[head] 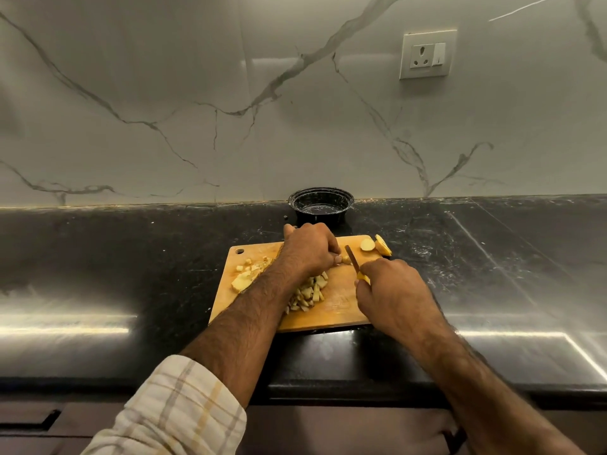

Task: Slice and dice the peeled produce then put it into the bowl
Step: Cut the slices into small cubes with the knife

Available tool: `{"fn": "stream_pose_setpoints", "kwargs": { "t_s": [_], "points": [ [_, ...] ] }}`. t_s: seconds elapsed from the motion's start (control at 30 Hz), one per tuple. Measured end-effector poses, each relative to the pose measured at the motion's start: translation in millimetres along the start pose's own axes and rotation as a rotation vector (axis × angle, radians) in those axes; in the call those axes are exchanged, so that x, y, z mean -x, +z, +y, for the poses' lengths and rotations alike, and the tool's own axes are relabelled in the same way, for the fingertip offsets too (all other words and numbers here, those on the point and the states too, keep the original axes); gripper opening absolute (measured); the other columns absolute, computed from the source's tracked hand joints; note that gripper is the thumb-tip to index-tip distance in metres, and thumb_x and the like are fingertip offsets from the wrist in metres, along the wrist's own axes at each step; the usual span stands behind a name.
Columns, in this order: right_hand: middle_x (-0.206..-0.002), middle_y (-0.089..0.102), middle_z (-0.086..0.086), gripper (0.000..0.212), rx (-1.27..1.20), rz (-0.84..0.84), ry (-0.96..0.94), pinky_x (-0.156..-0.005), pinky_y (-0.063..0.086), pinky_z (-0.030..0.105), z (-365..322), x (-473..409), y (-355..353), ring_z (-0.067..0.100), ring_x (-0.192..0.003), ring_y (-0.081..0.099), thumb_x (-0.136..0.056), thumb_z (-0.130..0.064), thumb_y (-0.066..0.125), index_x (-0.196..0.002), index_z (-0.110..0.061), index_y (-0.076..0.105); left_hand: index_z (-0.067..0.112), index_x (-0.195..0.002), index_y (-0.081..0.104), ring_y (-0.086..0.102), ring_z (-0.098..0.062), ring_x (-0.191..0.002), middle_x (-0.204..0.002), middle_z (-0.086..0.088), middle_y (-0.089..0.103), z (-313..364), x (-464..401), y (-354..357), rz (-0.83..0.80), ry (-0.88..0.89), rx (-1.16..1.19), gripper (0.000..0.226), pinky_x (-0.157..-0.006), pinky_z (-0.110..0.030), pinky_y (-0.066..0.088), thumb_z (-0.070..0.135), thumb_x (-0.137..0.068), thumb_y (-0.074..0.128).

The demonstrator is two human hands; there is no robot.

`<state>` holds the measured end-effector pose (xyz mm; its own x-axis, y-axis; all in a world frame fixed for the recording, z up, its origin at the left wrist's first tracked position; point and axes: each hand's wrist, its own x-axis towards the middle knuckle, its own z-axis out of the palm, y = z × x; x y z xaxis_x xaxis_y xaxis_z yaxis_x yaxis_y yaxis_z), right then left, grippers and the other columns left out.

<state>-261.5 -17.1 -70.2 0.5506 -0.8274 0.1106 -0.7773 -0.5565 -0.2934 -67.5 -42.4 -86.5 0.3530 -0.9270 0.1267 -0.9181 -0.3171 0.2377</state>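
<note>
1. A wooden cutting board (341,310) lay on a dark, polished stone countertop (131,257), seen from above by a head-worn camera.
2. The left hand (310,249) rested on the board with its fingers curled down over a small piece of peeled produce (345,260), pinning it in place.
3. The right hand (391,290) gripped the yellow handle of a small knife (353,257); the blade pointed away from the person and sat just beside the held piece, right of the left fingertips.
4. A pile of diced pieces (310,293) lay in the middle of the board, partly hidden under the left forearm.
5. More diced bits and one larger chunk (244,279) lay near the board's left edge.
6. Two sliced pieces (376,245) sat at the board's far right corner, one overhanging the edge.
7. A black round bowl (321,205) stood beyond the board against the wall; no produce showed inside it.
8. The wall was white marble with grey veins and carried a white power socket (427,55) at upper right.
9. A checked, rolled-up sleeve (177,408) covered the left arm near the elbow.
</note>
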Motion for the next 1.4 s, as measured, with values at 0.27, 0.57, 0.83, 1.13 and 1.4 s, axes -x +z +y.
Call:
{"fn": "stream_pose_setpoints", "kwargs": {
  "t_s": [0.27, 0.57, 0.83, 1.13, 1.4],
  "points": [
    [-0.101, 0.063, 0.003, 0.023, 0.066, -0.059, -0.006, -0.079, 0.054, 0.037, -13, -23, 12, 0.022, -0.089, 0.056, -0.100, -0.031, 0.051, -0.113, -0.020, 0.067, 0.035, -0.092, 0.080, 0.056, -0.006, -0.107, -0.103, 0.021, 0.072, -2, -5, 4, 0.001, 0.010, 0.030, 0.012, -0.106, -0.050, 0.031, 0.047, -0.090, 0.080],
    [-0.098, 0.055, -0.004, 0.026, 0.039, -0.158, -0.038, -0.082, 0.053, 0.032, -6, -17, 4, 0.017, -0.092, 0.055, -0.098, -0.026, 0.062, -0.123, -0.024, 0.067, 0.034, -0.096, 0.080, 0.056, -0.006, -0.104, -0.103, 0.019, 0.072, 6, -2, 3, 0.028, -0.018, -0.080, 0.013, -0.110, -0.054, 0.030, 0.046, -0.091, 0.078],
    [-0.097, 0.065, -0.001, 0.025, 0.064, 0.063, 0.015, -0.076, 0.059, 0.040, 28, -4, -5, 0.017, -0.084, 0.061, -0.099, -0.037, 0.053, -0.113, -0.026, 0.070, 0.032, -0.096, 0.079, 0.055, -0.009, -0.111, -0.101, 0.018, 0.071, 3, 3, -6, 0.016, 0.041, -0.087, 0.010, -0.110, -0.054, 0.025, 0.041, -0.094, 0.076],
    [-0.111, 0.069, -0.003, 0.036, 0.015, -0.012, -0.155, -0.088, 0.058, 0.039, 5, -14, 19, 0.019, -0.101, 0.063, -0.101, -0.044, 0.052, -0.131, -0.031, 0.067, 0.031, -0.087, 0.076, 0.056, -0.007, -0.101, -0.090, 0.019, 0.069, -44, 2, -18, 0.194, 0.018, 0.041, 0.017, -0.095, -0.044, 0.024, 0.048, -0.092, 0.075],
    [-0.100, 0.070, -0.002, 0.030, 0.043, 0.107, -0.115, -0.083, 0.058, 0.039, 23, -39, 14, 0.021, -0.093, 0.064, -0.101, -0.042, 0.054, -0.120, -0.029, 0.072, 0.031, -0.089, 0.075, 0.058, -0.008, -0.099, -0.089, 0.017, 0.070, -55, -4, -17, 0.234, 0.010, 0.115, 0.027, -0.096, -0.045, 0.024, 0.057, -0.093, 0.071]
  ]
}}
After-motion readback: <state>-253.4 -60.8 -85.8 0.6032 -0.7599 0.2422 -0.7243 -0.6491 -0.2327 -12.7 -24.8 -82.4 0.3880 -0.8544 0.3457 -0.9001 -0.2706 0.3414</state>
